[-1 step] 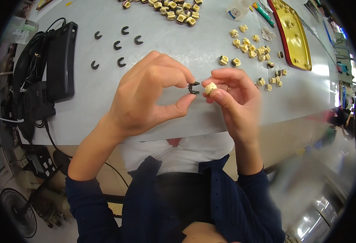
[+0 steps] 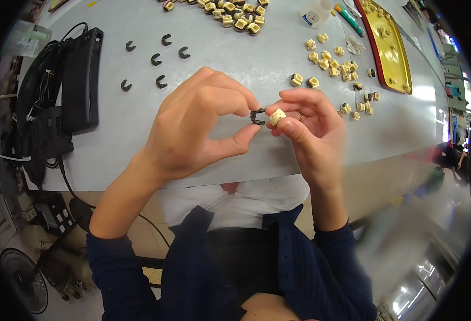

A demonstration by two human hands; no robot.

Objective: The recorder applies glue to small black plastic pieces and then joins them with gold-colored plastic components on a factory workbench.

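Note:
Between the thumb and forefinger of my left hand [image 2: 200, 120] is a black C-shaped clip [image 2: 256, 116], its opening turned to the right. My right hand [image 2: 313, 125] pinches a small cream plastic part [image 2: 277, 117] with thumb and fingers, just right of the clip's opening. Clip and cream part are very close; I cannot tell whether they touch. Several more black C-shaped clips [image 2: 156, 59] lie spread on the grey table beyond my left hand. Loose cream parts [image 2: 334, 63] lie beyond my right hand, a few with dark pieces on them.
A pile of cream-and-dark parts [image 2: 240, 24] sits at the far middle of the grey table [image 2: 219, 53]. At the right are a yellow tray [image 2: 388, 51] with a red rim, a green marker [image 2: 349, 20] and a clear bottle [image 2: 314, 15]. A black box [image 2: 80, 80] with cables stands left.
The cream part in my right hand has shifted very slightly left toward the clip. My left hand has stayed almost still.

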